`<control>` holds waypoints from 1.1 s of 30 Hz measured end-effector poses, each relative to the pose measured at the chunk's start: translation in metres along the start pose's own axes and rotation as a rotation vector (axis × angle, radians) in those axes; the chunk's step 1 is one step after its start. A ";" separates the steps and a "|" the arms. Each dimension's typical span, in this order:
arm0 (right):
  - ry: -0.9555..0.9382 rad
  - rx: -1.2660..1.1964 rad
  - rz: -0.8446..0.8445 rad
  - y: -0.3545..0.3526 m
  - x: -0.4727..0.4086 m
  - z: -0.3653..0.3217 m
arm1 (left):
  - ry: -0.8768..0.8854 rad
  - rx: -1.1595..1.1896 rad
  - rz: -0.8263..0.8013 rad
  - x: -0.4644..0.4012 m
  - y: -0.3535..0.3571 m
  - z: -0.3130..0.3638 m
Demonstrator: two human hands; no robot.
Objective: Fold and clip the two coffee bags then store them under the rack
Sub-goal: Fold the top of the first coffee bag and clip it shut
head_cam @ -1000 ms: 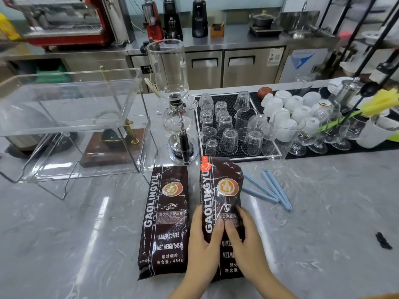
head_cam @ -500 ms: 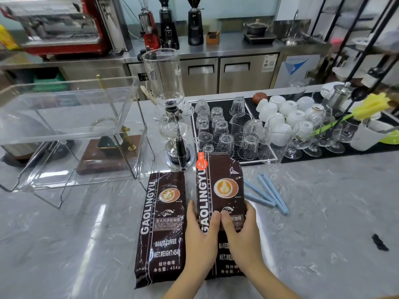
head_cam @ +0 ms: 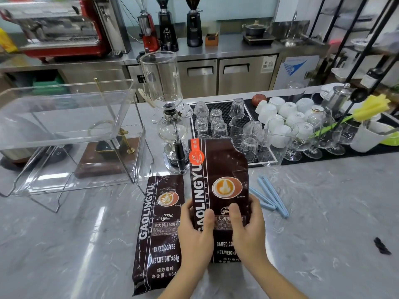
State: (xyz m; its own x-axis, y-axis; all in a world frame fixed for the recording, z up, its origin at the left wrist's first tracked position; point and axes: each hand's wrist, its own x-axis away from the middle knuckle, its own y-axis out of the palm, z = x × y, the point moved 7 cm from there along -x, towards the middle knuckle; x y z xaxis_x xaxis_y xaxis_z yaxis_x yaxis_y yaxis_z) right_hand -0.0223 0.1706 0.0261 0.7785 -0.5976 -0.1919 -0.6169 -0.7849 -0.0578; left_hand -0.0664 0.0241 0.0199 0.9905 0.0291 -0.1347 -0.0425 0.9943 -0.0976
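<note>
Head view, single frame.

Coffee bags: two, dark brown, printed "GAOLINGYU". The left coffee bag (head_cam: 158, 231) lies flat on the desk, label up. The right coffee bag (head_cam: 218, 190) stands raised and roughly upright, its top edge ragged, with an orange sticker near its upper left corner.

Hands: two, close together, both clamped on the right coffee bag at its middle. The left hand (head_cam: 195, 236) grips the bag's left edge, thumb on the front face. The right hand (head_cam: 248, 231) grips the right edge, thumb likewise on the front.

Clips: pale blue bag clips (head_cam: 271, 196), lying together on the desk just right of the raised bag; two long ones are plain, and whether a third lies among them I cannot tell.

Rack: one clear acrylic rack (head_cam: 71, 134), at the left of the desk, behind the flat bag. A wooden base with a brass stand shows through it.

Siphon brewer: one glass siphon coffee maker (head_cam: 167, 111), behind the bags.

Glassware: a black mat (head_cam: 224, 106) carries many upturned clear glasses; further right stand upturned white cups (head_cam: 287, 111) and stemmed glasses. Exact counts are not readable.

Surface: grey marble-patterned desk (head_cam: 323, 212), glossy, with one small dark scrap (head_cam: 381, 246) at the right.

Room: a steel back counter with one red espresso machine (head_cam: 60, 29) and three grinders (head_cam: 169, 24); dark shelving at the right.
</note>
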 end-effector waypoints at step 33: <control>-0.127 0.227 -0.565 -0.043 -0.006 -0.033 | 0.257 -0.145 -0.517 -0.010 -0.025 0.037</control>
State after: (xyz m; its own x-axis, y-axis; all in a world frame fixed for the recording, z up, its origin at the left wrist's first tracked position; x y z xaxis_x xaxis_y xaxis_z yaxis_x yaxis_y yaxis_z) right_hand 0.0035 0.2021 0.0622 0.9806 -0.0651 -0.1851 -0.1339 -0.9117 -0.3884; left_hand -0.0709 0.0030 0.0599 0.8247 -0.4991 -0.2661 0.4018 0.8481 -0.3453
